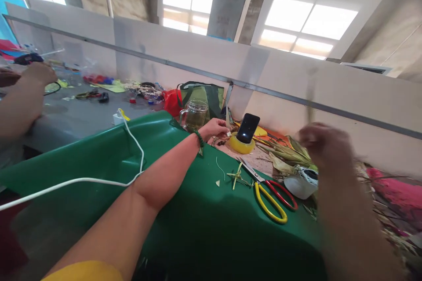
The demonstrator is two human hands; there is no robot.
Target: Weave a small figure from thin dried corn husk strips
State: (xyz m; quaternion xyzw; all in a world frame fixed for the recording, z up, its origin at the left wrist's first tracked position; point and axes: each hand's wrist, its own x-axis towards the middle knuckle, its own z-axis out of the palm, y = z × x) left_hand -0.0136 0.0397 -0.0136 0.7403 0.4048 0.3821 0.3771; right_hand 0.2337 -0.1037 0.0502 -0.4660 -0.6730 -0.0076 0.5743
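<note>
My left hand (216,128), with a dark green bead bracelet (198,137) at the wrist, pinches a small white piece (228,133) whose kind I cannot make out. It is just left of a phone (248,128) propped in a yellow tape roll (242,144). Raised at the right, my right hand (325,142) is smeared by motion. Its fingers are closed on a thin, pale upright strip (310,101), also blurred. Between my arms, scissors (263,186) with one red and one yellow handle lie beside a small knotted straw-like piece (236,176) on the green mat (198,228).
A glass mug (195,114) stands before a green bag (211,96). Corn husks (286,153) and a white spool (300,183) lie at right. A white cable (82,180) crosses the mat. Another person's hand (39,73) is at far left.
</note>
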